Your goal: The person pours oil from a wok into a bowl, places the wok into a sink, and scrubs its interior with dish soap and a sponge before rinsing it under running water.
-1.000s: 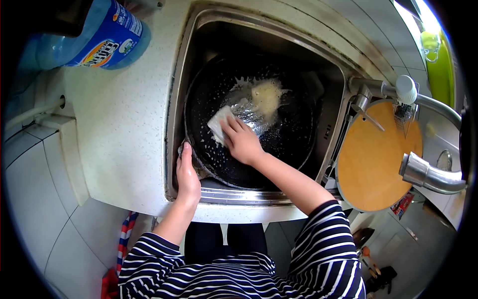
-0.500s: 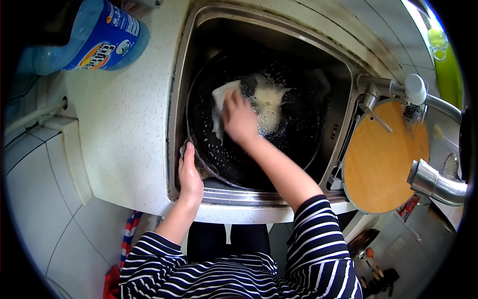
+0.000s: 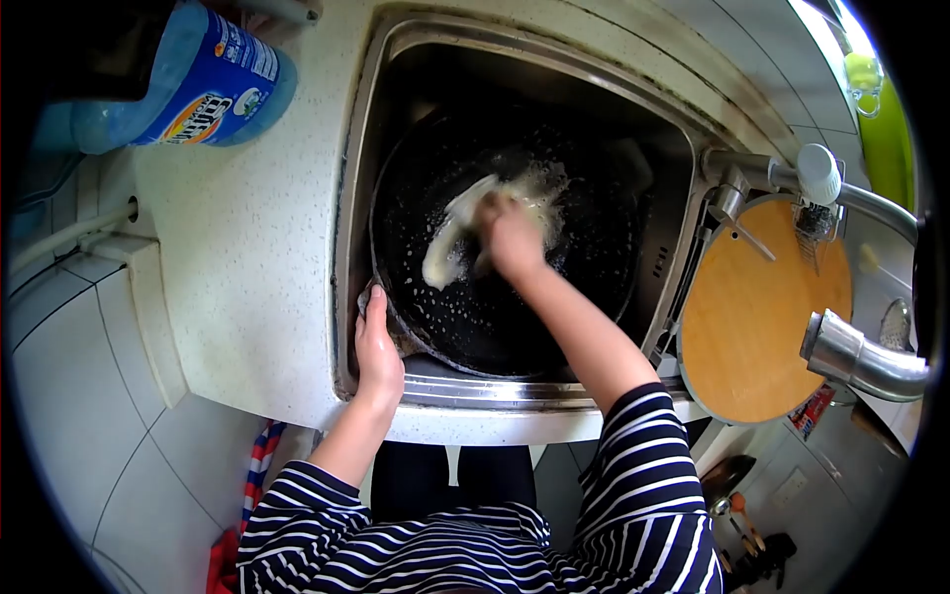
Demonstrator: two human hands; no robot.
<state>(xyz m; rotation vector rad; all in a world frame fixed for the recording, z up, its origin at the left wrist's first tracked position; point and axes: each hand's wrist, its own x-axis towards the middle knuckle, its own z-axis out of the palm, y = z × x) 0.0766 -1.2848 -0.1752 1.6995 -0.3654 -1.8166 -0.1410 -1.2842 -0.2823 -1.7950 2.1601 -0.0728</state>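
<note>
A large black pan lies in the metal sink, its inside spotted with water drops and white suds. My left hand is closed on the pan's near left edge, thumb on the rim and the other fingers mostly hidden. My right hand, smeared by motion, presses a white cloth against the pan's inside. Part of the cloth or foam trails to the lower left, and the two are hard to tell apart.
A blue-labelled bottle stands on the speckled counter at left. On the right are the faucet, a round wooden board and a metal spout. Utensils hang or lie at lower right.
My right hand has moved right and slightly down across the pan with the cloth, into the patch of suds, which is now smeared. My left hand has stayed put.
</note>
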